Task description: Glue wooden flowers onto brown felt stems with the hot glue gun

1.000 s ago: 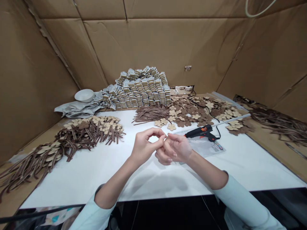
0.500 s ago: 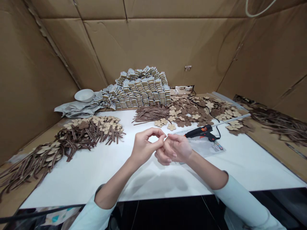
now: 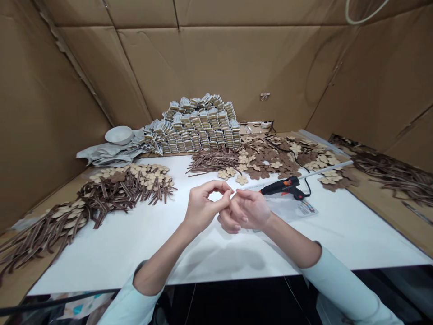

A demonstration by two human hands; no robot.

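Above the middle of the white table [image 3: 145,253], my left hand [image 3: 204,205] is closed in a pinch, thumb and forefinger tips together. Whatever those tips hold, if anything, is too small to make out. My right hand [image 3: 248,210] meets it fingertip to fingertip, palm turned partly up and fingers curled. I cannot see a thing in its fingers either. Just right of my right hand lies a black and orange glue gun [image 3: 282,186] with a clear glue stick [image 3: 326,169] out of its back. Under it is a clear printed plastic packet [image 3: 297,210].
Brown striped ribbons [image 3: 115,194] and beige flower cutouts [image 3: 149,174] are heaped at left. Behind stand stacked small packets [image 3: 203,131], a ribbon bundle [image 3: 213,161] and brown flower cutouts [image 3: 264,158]. A white bowl [image 3: 119,135] sits back left. Cardboard walls [image 3: 237,67] enclose the table.
Almost nothing differs. Both hands stay fingertip to fingertip in the same place, with only a slight shift of the fingers.
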